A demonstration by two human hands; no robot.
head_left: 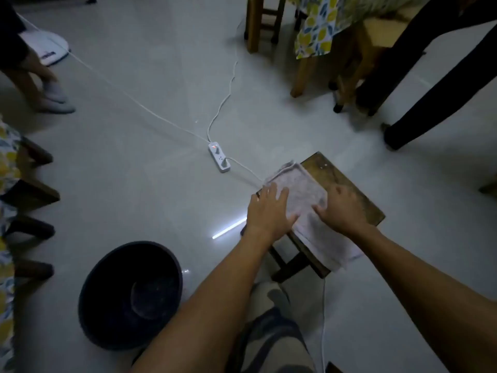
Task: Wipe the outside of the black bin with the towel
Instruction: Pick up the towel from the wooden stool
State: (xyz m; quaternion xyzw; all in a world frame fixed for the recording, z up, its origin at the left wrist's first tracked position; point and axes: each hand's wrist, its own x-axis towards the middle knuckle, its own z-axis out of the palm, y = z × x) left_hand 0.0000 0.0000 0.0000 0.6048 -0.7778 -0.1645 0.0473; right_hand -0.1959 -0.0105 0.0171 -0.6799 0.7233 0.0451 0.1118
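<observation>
A pale folded towel (304, 189) lies on a low wooden stool (349, 189) right of centre, one end hanging over the stool's near edge. My left hand (269, 211) rests flat on the towel's left side, fingers spread. My right hand (341, 208) presses on its right side, fingers curled over the cloth. The round black bin (129, 294) stands upright on the floor at the lower left, apart from both hands, its inside empty and dusty.
A white power strip (219, 157) with cables running across the tiled floor lies beyond the stool. Wooden stools and a table with a lemon-print cloth (317, 25) stand at the back right. A person's legs (430, 84) are at right, another's feet (51, 95) at left.
</observation>
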